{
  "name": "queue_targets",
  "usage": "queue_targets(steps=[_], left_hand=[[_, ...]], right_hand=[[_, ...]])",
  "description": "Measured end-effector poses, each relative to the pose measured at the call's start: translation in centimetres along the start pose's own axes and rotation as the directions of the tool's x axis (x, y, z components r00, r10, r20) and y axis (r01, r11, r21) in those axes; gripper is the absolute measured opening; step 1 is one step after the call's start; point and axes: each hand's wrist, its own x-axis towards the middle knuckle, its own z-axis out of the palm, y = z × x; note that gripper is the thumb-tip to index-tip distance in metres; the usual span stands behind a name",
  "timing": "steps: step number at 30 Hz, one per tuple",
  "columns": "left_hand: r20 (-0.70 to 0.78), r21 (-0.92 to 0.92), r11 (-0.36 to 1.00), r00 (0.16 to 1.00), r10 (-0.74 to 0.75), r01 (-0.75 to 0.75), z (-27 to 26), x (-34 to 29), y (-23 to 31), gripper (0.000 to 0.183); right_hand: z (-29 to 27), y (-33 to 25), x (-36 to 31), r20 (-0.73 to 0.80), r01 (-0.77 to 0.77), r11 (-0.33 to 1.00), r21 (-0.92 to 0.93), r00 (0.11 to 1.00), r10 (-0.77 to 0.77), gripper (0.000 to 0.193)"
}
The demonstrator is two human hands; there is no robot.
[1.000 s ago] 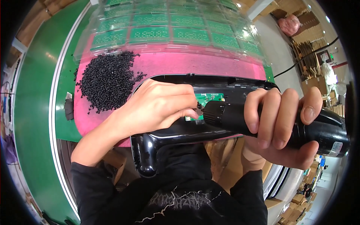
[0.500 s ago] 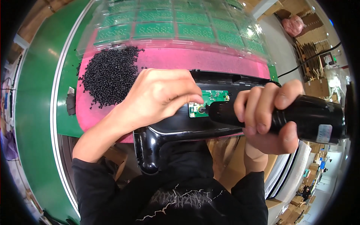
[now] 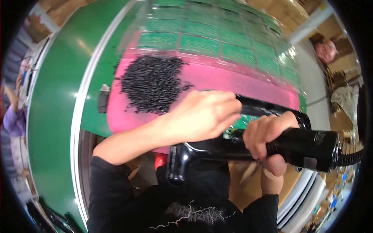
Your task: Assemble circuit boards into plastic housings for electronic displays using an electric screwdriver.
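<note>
My right hand [image 3: 270,138] is wrapped around a black electric screwdriver [image 3: 305,149], held nearly level with its tip pointing left. The tip end reaches a small green circuit board [image 3: 244,121], partly covered by my hands. Beneath lies a glossy black plastic housing [image 3: 179,165] with a rounded leg at its near left corner. My left hand [image 3: 211,114] is over the housing's left part, fingers curled together beside the board. Whatever its fingertips may hold is hidden.
A heap of small black screws [image 3: 151,83] covers the left of a pink mat [image 3: 210,75]. Behind it are clear plastic trays [image 3: 175,29] with several green boards. The green table [image 3: 58,116] has a pale metal strip. A person's purple sleeve [image 3: 16,120] shows at far left.
The whole view has shifted, so the mat, screws and housing appear further right and slightly lower. The screwdriver stays in my right hand, and my left hand remains curled beside the board.
</note>
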Motion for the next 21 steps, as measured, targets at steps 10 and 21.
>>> queue_targets(steps=[10,21], left_hand=[[0.165,0.057,0.993,0.982,0.09,-0.1,-0.2,-0.3,-0.5,0.02],[0.296,0.057,0.989,0.948,0.114,-0.137,-0.1,0.2,-0.6,0.014]], right_hand=[[-0.6,0.5,1.6,0.127,-0.047,0.999,-0.01,0.991,0.048,0.037],[-1.8,-0.4,2.0,0.252,-0.099,0.978,-0.185,0.957,0.144,0.04]])
